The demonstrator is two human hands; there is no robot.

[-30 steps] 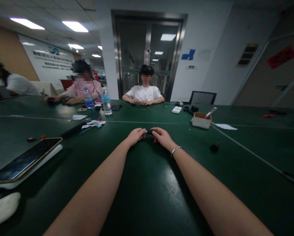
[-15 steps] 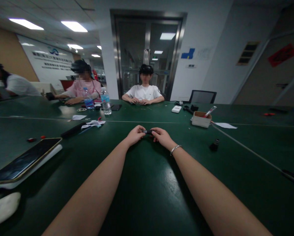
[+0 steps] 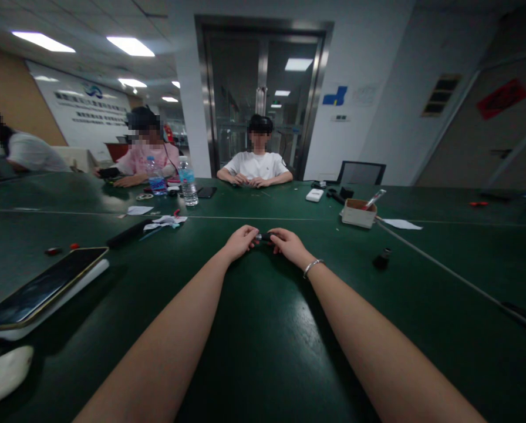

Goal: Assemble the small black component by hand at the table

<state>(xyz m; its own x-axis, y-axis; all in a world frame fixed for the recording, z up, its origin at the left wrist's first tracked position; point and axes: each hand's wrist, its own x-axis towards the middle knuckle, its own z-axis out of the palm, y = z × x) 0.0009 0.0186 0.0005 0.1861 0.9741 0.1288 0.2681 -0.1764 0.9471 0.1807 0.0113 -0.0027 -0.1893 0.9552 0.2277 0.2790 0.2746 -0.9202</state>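
Note:
Between my two hands is a small dark cylindrical piece [image 3: 265,237] with a silvery end toward the left, lying roughly level just over the green table [image 3: 263,317]. My left hand [image 3: 242,242] pinches its silvery end with thumb and fingers. My right hand [image 3: 288,244], below a silver bracelet [image 3: 312,268], grips the black end. Fingers cover much of the piece, so its exact kind is unclear. To the right of my right hand stands a small black piece with a clear-looking top [image 3: 382,258].
At left lie a phone [image 3: 47,288], a white mouse [image 3: 5,376], a black tube-like object [image 3: 128,233] and crumpled paper [image 3: 166,222]. Water bottles [image 3: 188,182] stand farther back. A small box [image 3: 358,213] holds a pen-like item at right. Several people sit across the table.
Both hands keep their hold on the dark piece with hardly any movement. The view has shifted slightly. At the far left, the person in pink has moved a dark object nearer their body.

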